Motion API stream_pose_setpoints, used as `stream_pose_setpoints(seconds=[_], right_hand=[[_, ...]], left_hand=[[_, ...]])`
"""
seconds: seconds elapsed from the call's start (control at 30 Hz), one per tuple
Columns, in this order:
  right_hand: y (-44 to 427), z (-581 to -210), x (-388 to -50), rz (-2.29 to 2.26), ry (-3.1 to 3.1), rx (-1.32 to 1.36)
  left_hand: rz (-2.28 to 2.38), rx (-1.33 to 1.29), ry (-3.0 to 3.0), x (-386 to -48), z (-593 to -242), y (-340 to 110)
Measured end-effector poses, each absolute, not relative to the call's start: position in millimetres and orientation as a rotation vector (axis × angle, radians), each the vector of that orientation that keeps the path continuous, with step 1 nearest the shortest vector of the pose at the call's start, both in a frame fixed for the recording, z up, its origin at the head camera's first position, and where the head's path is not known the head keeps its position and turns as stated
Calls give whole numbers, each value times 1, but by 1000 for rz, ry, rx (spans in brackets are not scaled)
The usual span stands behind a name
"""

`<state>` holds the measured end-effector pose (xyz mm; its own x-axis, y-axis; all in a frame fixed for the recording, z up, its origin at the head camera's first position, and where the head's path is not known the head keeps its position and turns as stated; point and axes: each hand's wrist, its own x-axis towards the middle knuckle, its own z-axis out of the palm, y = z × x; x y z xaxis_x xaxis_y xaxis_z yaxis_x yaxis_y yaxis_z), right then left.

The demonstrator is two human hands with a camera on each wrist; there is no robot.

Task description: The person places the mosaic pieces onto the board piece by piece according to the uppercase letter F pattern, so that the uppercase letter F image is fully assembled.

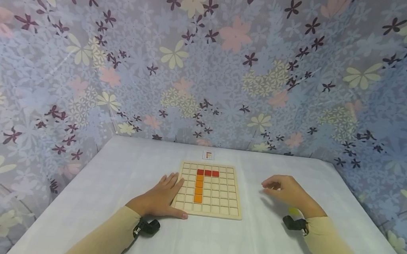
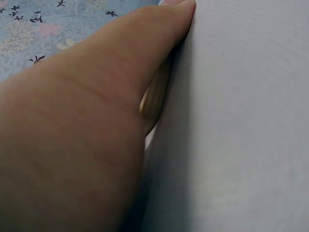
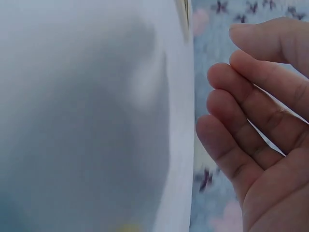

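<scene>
A wooden grid board [image 1: 221, 192] lies on the table, with a row of three red squares [image 1: 208, 173] and a column of several orange squares [image 1: 199, 188] in its cells. My left hand [image 1: 160, 197] rests at the board's near left corner, fingers spread along the left side and thumb along the front edge. In the left wrist view the thumb [image 2: 159, 29] lies straight, low to the cloth. To the right of the board, my right hand [image 1: 284, 189] hovers over the table. Its loosely bent fingers [image 3: 224, 104] hold nothing in the right wrist view.
Behind the board lies a small card [image 1: 208, 155] printed with a coloured grid pattern. Something yellow [image 1: 294, 211] shows beside the right wrist, partly hidden. White cloth [image 1: 252, 242] covers the table, and a floral curtain [image 1: 208, 63] hangs at its back and sides.
</scene>
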<state>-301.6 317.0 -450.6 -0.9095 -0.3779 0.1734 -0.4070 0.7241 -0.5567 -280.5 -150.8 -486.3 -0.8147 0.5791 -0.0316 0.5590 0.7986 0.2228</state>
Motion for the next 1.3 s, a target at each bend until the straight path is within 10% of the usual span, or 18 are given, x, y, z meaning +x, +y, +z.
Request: stream_pose_setpoints(seconds=[1.3], right_hand=[[401,-457,-264,1078,-3005,767]], left_hand=[[343,936,2889,-278,-483,-150]])
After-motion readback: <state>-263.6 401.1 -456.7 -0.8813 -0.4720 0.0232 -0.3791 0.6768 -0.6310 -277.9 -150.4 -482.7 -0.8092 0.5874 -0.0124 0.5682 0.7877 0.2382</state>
